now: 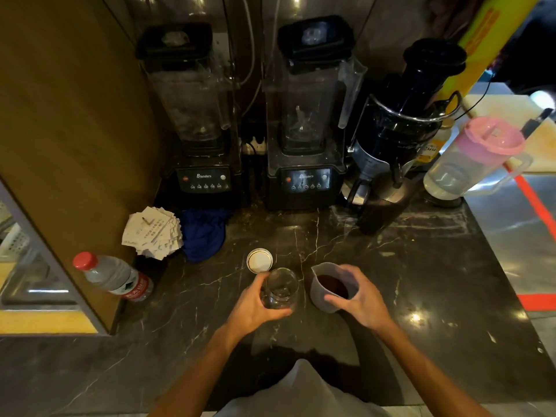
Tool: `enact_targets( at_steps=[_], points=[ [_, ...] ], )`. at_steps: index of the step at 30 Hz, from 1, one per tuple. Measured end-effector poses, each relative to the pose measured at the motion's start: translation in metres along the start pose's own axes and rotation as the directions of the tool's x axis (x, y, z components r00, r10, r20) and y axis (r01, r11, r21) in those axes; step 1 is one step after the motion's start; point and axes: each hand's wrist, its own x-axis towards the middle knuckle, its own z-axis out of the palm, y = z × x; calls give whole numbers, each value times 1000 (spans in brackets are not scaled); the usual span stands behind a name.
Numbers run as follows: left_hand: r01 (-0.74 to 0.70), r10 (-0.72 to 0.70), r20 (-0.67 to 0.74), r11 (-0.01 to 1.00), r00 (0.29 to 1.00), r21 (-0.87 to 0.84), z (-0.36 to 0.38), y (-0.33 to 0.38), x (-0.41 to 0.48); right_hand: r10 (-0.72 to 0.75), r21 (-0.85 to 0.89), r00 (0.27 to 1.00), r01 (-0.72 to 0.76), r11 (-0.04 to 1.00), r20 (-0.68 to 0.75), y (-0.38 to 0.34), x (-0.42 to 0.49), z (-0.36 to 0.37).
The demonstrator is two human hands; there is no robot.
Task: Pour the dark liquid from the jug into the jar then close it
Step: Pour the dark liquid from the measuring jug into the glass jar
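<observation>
Gripping the empty glass jar (pixel 281 288) in my left hand (pixel 255 302) and the jug (pixel 329 285) of dark liquid in my right hand (pixel 362 299), near counter (pixel 421 266) edge; glass looks slippery, fragile, so I hold mid-wall. Lid (pixel 259 260) lies just beyond.

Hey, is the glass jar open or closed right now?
Open. The jar has no lid on its mouth; the white lid lies on the counter just behind it, and the left hand holds the jar.
</observation>
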Motion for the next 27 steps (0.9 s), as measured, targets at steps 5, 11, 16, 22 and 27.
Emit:
enact_targets(
  at_steps=[5, 11, 16, 22, 27],
  points=[
    [-82, 84, -72, 996, 994, 31, -10, 51, -2, -126, -69, 991, 129, 989, 50, -40, -11, -68],
    [-341, 355, -86, 929, 931, 142, -14, 149, 7, -320, -214, 943, 333, 918, 96, -126, -16, -171],
    [-426, 440, -120, 896, 890, 123, -5, 202, 14, -395, -287, 913, 407, 867, 102, -161, -18, -210],
    [-404, 425, -85, 895, 901, 189, -1, 217, 16, -437, -223, 894, 447, 866, 97, -148, -20, -220],
    [-374, 409, -83, 887, 909, 272, -3, 231, 8, -490, -537, 842, 527, 659, 226, -176, -18, -242]
  ],
)
